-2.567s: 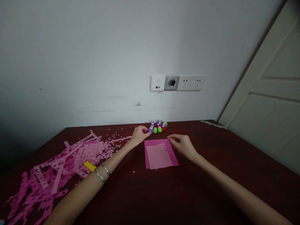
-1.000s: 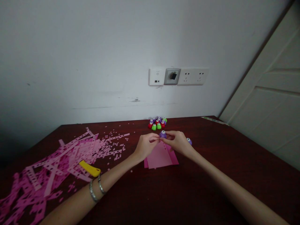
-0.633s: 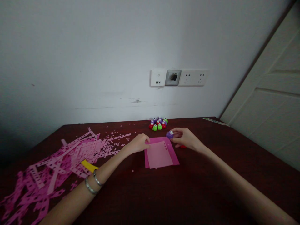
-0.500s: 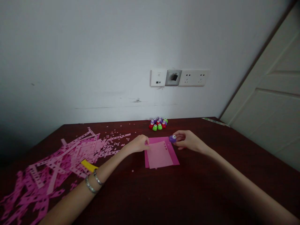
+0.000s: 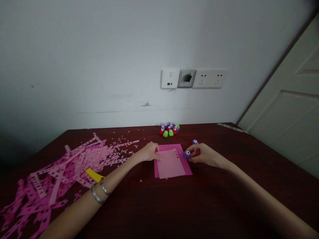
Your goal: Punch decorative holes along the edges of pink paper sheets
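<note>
My right hand (image 5: 205, 156) grips a small purple craft punch (image 5: 186, 155) with a white round top, at the right edge of the paper. Behind these fingers stand another purple punch (image 5: 195, 142) and a red punch (image 5: 196, 152), partly hidden. A light pink sheet (image 5: 170, 166) lies over a larger dark pink sheet (image 5: 188, 169). Several small holes run near the light sheet's upper right edge. At its upper left corner, my left hand (image 5: 149, 152) has thumb and fingers curled on the paper.
Several red, green and purple punches (image 5: 169, 129) cluster at the table's back edge by the wall. Punched pink paper strips (image 5: 62, 176) and tiny cut-outs spread over the left side. A yellow-handled tool (image 5: 94, 174) lies among them. A patterned strip (image 5: 231, 127) lies at back right.
My left hand took a purple punch from the cluster and brought it to my right hand, then moved to the paper's left edge. My right hand has carried the punch right and nearer.
</note>
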Motion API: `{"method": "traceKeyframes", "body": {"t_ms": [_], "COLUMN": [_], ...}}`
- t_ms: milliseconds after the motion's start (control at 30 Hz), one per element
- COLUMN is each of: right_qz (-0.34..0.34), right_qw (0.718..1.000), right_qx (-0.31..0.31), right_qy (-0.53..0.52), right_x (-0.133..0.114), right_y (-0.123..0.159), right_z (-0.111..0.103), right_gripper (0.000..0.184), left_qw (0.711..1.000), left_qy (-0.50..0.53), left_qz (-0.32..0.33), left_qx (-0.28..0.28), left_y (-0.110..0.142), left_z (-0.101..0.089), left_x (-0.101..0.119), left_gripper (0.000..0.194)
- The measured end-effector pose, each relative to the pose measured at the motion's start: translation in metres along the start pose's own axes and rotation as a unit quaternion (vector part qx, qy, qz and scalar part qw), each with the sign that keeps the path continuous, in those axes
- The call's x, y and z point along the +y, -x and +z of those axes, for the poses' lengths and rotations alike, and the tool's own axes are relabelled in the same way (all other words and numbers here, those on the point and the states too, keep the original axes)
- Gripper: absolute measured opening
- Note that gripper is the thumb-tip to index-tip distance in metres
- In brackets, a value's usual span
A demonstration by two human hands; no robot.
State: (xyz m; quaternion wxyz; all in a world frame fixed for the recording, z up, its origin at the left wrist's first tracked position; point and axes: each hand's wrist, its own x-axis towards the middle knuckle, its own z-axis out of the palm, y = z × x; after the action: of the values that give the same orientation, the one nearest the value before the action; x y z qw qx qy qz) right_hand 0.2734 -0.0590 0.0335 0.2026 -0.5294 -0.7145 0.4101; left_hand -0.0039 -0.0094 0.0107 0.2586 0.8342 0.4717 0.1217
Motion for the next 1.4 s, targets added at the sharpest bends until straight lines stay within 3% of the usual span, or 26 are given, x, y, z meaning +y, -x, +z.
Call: {"method": "traceKeyframes", "body": {"t_ms": [233, 400, 600, 1400], "right_qz": [-0.025, -0.055, -0.066, -0.084], "right_qw": [0.999, 0.998, 0.996, 0.996], "right_qx": [-0.016, -0.003, 0.012, 0.027], "right_qy": [-0.023, 0.032, 0.052, 0.026], "right_x": [-0.003, 0.000, -0.003, -0.005], "right_y": [0.003, 0.003, 0.002, 0.002], "right_z": [-0.003, -0.007, -0.003, 0.004], "right_gripper": [0.025, 0.027, 0.025, 0.024], "left_qw": [0.994, 0.967, 0.941, 0.927], "left_qy": [0.107, 0.248, 0.329, 0.362], "left_qz": [-0.011, -0.053, -0.083, -0.093], "left_qx": [0.006, -0.015, -0.013, -0.023], "left_y": [-0.005, -0.003, -0.004, -0.007], "left_z": [-0.004, -0.016, -0.023, -0.017], "left_x": [0.002, 0.006, -0.001, -0.004], "left_gripper": [0.005, 0.011, 0.016, 0.017]}}
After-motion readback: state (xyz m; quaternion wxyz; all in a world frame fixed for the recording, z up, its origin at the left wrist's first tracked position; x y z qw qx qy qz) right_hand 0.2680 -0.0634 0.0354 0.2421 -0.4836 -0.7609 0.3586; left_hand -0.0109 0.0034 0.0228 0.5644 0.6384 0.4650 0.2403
